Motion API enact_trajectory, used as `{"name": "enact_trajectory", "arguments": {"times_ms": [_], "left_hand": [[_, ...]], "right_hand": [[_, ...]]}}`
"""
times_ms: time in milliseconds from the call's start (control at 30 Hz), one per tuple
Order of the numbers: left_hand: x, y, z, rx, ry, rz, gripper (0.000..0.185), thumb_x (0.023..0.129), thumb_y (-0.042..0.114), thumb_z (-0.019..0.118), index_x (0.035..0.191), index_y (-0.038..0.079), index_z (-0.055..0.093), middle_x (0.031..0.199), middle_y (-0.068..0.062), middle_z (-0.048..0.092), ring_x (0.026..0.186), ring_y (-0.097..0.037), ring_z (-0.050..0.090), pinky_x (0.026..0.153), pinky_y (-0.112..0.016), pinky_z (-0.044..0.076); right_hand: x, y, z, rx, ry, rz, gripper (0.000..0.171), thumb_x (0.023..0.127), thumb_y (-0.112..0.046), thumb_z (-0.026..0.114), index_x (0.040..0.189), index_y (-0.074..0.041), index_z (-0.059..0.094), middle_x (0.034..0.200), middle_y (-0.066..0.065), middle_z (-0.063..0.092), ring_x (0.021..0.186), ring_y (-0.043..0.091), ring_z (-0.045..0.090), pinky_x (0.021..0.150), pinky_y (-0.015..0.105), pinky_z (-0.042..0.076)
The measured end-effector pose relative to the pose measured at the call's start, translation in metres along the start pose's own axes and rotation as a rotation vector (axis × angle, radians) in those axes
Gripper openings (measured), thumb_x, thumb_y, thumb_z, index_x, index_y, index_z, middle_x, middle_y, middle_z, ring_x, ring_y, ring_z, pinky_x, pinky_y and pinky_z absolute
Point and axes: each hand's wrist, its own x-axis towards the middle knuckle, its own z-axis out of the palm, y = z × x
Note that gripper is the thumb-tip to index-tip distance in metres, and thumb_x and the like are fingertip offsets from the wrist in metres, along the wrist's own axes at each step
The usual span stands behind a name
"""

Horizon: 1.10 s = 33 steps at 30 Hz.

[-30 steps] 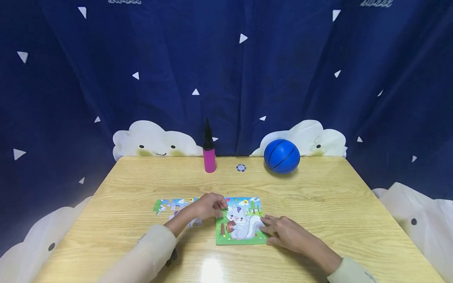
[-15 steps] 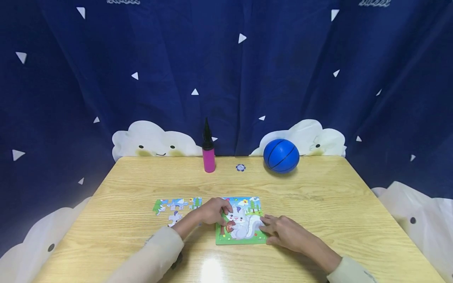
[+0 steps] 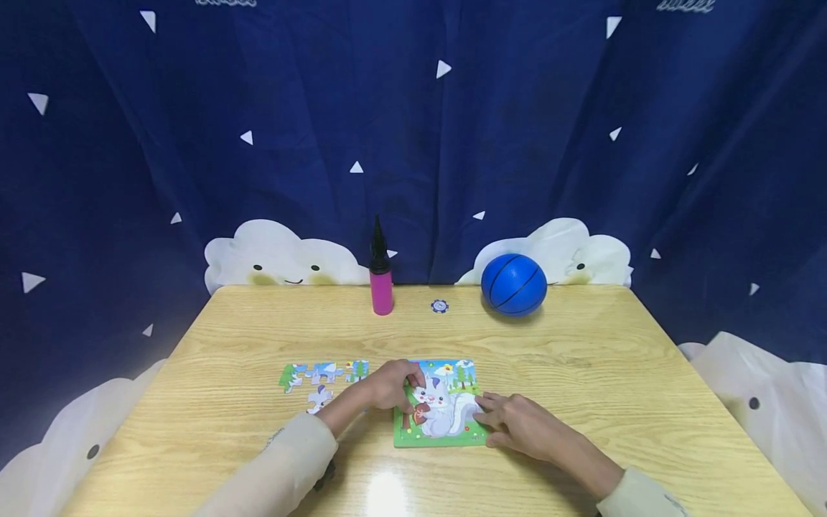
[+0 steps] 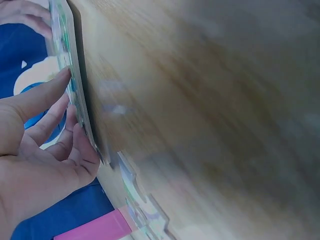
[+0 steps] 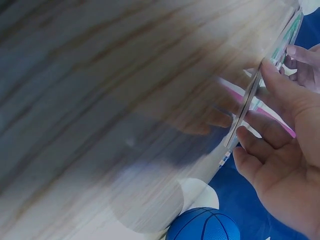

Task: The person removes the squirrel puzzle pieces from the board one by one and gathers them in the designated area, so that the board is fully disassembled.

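Observation:
A jigsaw puzzle [image 3: 442,420] lies flat on the table, showing a grey squirrel with a nut in a green frame. My left hand [image 3: 388,385] rests on its left side, thumb and fingers spread apart and touching the surface; whether a piece is under them is hidden. Fingers of my right hand [image 3: 520,424] rest on the puzzle's right edge. The left wrist view shows the left hand [image 4: 47,145] from the side, its thumb and fingertips against the board. Right thumb and fingertips [image 5: 270,70] touch the board's edge in the right wrist view.
Loose puzzle pieces [image 3: 324,372] lie left of the board, some partly behind the left forearm. Farther back stand a pink hand pump [image 3: 382,291] with a black nozzle, a round blue-and-white chip [image 3: 439,306] and a blue ball [image 3: 514,285]. A dark blue curtain [image 3: 413,143] hangs behind.
My left hand has moved slightly right onto the puzzle's left side and then stayed there. Several loose pieces came into fuller view. My right hand has stayed at the right edge.

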Motion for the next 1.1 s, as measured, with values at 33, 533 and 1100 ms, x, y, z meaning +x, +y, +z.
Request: {"name": "enact_trajectory", "arguments": {"times_ms": [33,533,1100], "left_hand": [[0.000,0.000,0.000,-0.006,0.001,-0.002,0.040,0.065,-0.004,0.079,0.098,0.008,0.063,0.097,-0.006,0.058,0.091,-0.018,0.053,0.083,-0.030,0.047],[0.002,-0.003,0.000,-0.014,-0.007,0.009,0.042,0.066,-0.005,0.079,0.102,0.007,0.061,0.099,-0.005,0.058,0.091,-0.017,0.052,0.084,-0.029,0.047],[0.004,-0.004,0.000,0.097,-0.004,0.069,0.015,0.088,0.012,0.065,0.102,0.008,0.064,0.097,-0.004,0.064,0.095,-0.019,0.058,0.087,-0.034,0.049]], "right_hand": [[0.000,0.000,0.000,0.001,0.003,-0.003,0.042,0.079,-0.023,0.073,0.116,-0.005,0.067,0.128,0.019,0.059,0.121,0.035,0.055,0.096,0.050,0.047],[0.023,-0.019,-0.005,0.129,-0.038,0.023,0.041,0.085,-0.024,0.070,0.121,-0.005,0.064,0.130,0.011,0.060,0.124,0.028,0.055,0.101,0.046,0.044],[0.039,-0.041,0.011,0.099,-0.048,-0.203,0.034,0.090,-0.015,0.061,0.124,-0.011,0.063,0.133,0.006,0.057,0.124,0.025,0.054,0.100,0.039,0.046]]}}
